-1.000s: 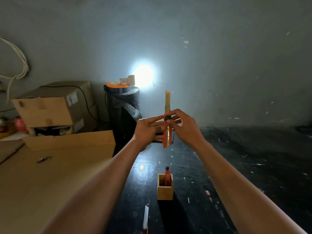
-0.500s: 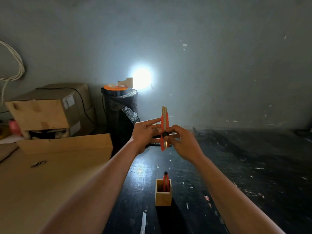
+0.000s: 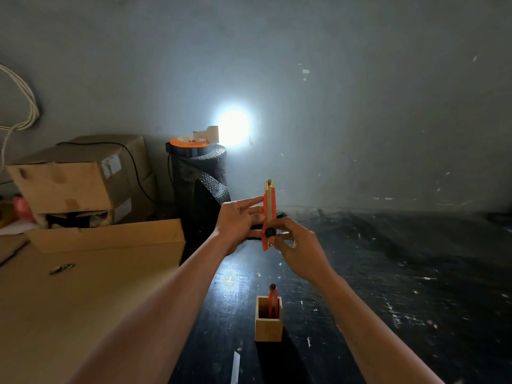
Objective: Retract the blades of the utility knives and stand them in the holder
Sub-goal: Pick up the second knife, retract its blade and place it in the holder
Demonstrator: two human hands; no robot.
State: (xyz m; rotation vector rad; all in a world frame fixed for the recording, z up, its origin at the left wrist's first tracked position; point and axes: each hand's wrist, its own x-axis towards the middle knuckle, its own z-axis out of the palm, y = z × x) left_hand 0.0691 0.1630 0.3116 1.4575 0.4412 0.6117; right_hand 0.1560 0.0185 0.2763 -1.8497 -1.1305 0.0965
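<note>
Standing upright above the dark bench (image 3: pixel 388 273), an orange utility knife (image 3: pixel 269 214) is gripped by both hands. The left hand (image 3: pixel 239 224) is closed on its left side with the fingers against the body, and the right hand (image 3: pixel 297 249) is pinched on the black slider knob near its lower end. Only a short blade tip is seen above the casing. Nearer the bench's front edge, a wooden holder (image 3: pixel 268 325) carries 1 orange knife (image 3: pixel 273 300) standing inside. A bare blade (image 3: pixel 235 365) lies just beside the holder at the front edge.
</note>
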